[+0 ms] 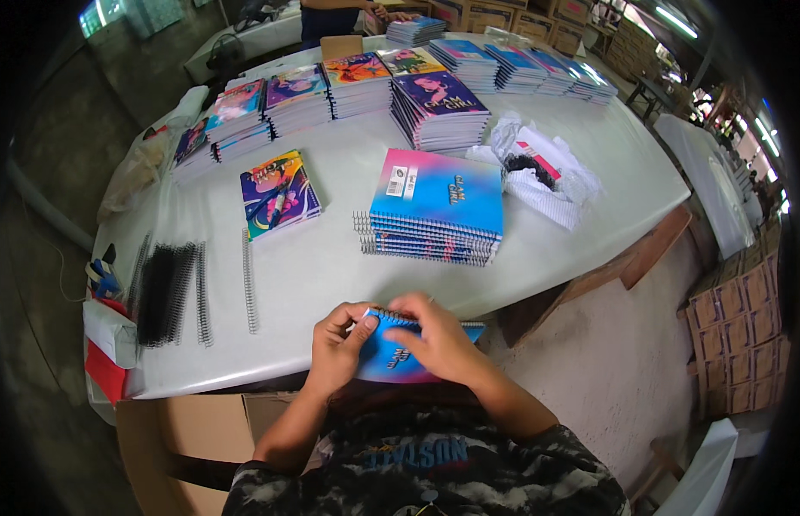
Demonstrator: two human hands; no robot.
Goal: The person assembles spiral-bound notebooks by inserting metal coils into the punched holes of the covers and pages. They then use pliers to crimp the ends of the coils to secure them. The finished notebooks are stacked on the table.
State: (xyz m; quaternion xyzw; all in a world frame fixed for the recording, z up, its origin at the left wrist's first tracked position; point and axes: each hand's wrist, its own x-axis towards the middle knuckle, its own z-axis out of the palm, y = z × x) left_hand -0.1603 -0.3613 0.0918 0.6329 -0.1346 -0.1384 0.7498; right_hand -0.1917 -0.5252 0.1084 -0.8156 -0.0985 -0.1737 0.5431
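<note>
Close to my body, at the table's front edge, I hold a blue and pink spiral notebook (384, 354) with its bound edge facing away from me. My left hand (335, 346) is closed on its left corner, the thumb on the cover beside the coil. Across the bound edge, my right hand (441, 342) curls its fingers over the dark coil, with the thumb on the cover. Just beyond stands a stack of similar notebooks (438, 193), coils toward me. To the left lie a single loose wire coil (248, 288) and a bundle of black coils (166, 292).
Pens lie on a colourful notebook (284, 191). Tall notebook stacks (438, 107) line the far side of the white table (331, 249). Crumpled paper (554, 185) sits right. An open cardboard box (202, 430) is below left; cartons (735, 318) stand right. Another person (331, 17) works beyond.
</note>
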